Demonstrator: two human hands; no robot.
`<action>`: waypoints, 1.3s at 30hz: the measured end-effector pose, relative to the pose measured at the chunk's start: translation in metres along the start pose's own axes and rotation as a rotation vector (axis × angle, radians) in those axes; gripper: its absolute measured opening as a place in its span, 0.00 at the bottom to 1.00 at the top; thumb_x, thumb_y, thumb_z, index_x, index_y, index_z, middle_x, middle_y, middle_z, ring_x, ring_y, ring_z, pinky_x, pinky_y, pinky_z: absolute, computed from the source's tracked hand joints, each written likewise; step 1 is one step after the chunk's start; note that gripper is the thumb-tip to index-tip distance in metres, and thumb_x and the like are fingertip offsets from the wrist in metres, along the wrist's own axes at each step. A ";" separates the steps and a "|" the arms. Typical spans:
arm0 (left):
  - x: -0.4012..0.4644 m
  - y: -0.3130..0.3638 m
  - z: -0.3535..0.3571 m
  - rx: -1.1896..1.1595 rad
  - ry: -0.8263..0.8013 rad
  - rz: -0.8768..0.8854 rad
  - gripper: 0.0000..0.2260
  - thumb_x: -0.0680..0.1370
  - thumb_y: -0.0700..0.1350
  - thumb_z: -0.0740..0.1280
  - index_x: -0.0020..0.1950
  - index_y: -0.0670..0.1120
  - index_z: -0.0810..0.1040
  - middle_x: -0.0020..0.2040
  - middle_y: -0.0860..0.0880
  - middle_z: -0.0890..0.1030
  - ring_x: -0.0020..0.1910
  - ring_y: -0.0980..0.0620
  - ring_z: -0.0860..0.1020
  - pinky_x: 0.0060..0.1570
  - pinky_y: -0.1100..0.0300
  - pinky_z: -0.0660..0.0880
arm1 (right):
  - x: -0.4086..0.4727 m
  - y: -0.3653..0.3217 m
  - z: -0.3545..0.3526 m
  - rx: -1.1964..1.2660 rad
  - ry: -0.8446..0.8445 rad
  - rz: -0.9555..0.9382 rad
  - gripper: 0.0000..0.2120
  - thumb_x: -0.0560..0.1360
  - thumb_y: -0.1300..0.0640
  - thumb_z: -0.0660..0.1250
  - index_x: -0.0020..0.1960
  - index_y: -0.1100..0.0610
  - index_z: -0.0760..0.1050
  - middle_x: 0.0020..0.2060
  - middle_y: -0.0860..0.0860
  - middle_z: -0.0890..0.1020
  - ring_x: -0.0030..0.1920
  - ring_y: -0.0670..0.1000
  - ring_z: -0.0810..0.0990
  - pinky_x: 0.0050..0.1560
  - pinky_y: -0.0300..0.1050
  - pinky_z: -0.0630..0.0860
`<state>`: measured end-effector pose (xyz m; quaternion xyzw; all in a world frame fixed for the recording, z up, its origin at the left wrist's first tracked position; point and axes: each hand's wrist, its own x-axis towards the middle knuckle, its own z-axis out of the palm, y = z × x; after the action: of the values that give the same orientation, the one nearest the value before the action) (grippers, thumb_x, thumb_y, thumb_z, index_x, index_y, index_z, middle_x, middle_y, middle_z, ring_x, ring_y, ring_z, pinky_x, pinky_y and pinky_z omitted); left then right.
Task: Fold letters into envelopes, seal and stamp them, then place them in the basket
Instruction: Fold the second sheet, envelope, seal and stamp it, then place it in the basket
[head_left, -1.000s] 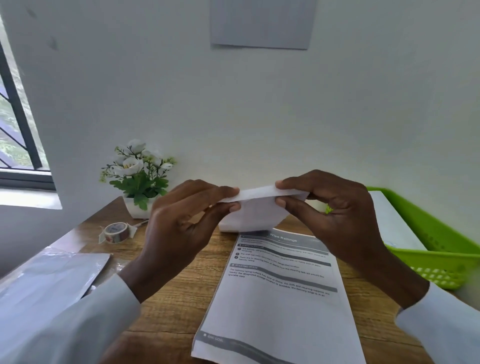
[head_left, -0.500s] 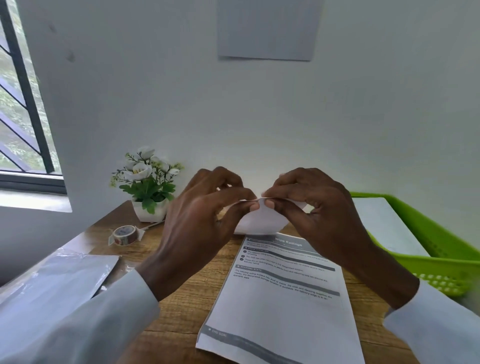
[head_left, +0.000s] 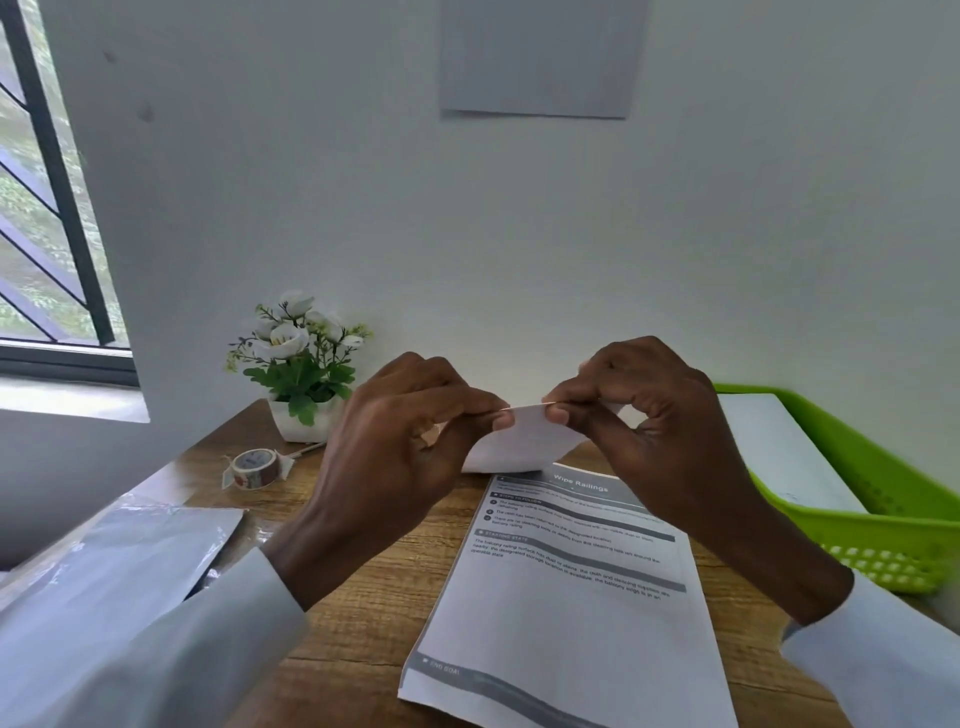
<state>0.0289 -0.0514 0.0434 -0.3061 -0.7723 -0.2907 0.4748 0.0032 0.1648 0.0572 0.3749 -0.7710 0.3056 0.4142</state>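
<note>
While both hands are raised above the wooden desk (head_left: 363, 597), they pinch a folded white paper (head_left: 524, 441) between them: the left hand (head_left: 400, 447) grips its top edge from the 9 o'clock side with thumb and forefinger, and the right hand (head_left: 649, 431) grips the same edge from the 3 o'clock side, the fingertips of the two hands almost meeting. The paper hangs down from that pinched edge, clear of the desk, and whether it is a letter or an envelope cannot be told. Directly below it, toward 6 o'clock, a printed sheet (head_left: 561, 613) headed "Wipe Railings" lies flat on the desk. At 3 o'clock stands a green basket (head_left: 893, 519) with a white envelope (head_left: 779, 457) lying in it. At 9 o'clock a roll of patterned tape (head_left: 253, 468) rests on the desk, with a small pot of white flowers (head_left: 296, 364) just beyond it toward 10 o'clock. A clear plastic sleeve (head_left: 130, 561) lies at 8 o'clock, near the left cuff.
</note>
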 end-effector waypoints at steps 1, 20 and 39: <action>0.000 0.000 -0.001 -0.018 0.003 -0.003 0.04 0.74 0.44 0.73 0.47 0.46 0.86 0.38 0.52 0.82 0.38 0.52 0.78 0.34 0.52 0.73 | -0.001 0.002 -0.001 0.018 0.009 0.016 0.06 0.72 0.51 0.71 0.44 0.52 0.85 0.37 0.43 0.81 0.46 0.49 0.78 0.45 0.48 0.75; 0.009 -0.002 -0.011 -0.507 -0.168 -0.624 0.09 0.71 0.48 0.73 0.46 0.45 0.87 0.40 0.47 0.87 0.41 0.44 0.85 0.43 0.49 0.81 | 0.080 -0.009 0.002 0.362 -0.472 0.323 0.02 0.72 0.62 0.75 0.42 0.61 0.85 0.36 0.50 0.86 0.36 0.41 0.80 0.40 0.33 0.76; -0.027 -0.039 0.014 -0.641 -0.113 -1.078 0.06 0.71 0.36 0.75 0.45 0.35 0.83 0.40 0.41 0.86 0.38 0.48 0.85 0.36 0.60 0.81 | 0.026 0.019 0.102 0.489 -0.450 0.615 0.05 0.71 0.58 0.76 0.41 0.60 0.85 0.37 0.52 0.87 0.37 0.43 0.81 0.42 0.39 0.77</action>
<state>0.0015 -0.0720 0.0078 -0.0157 -0.7165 -0.6895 0.1046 -0.0638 0.0872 0.0287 0.2723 -0.8225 0.4987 0.0254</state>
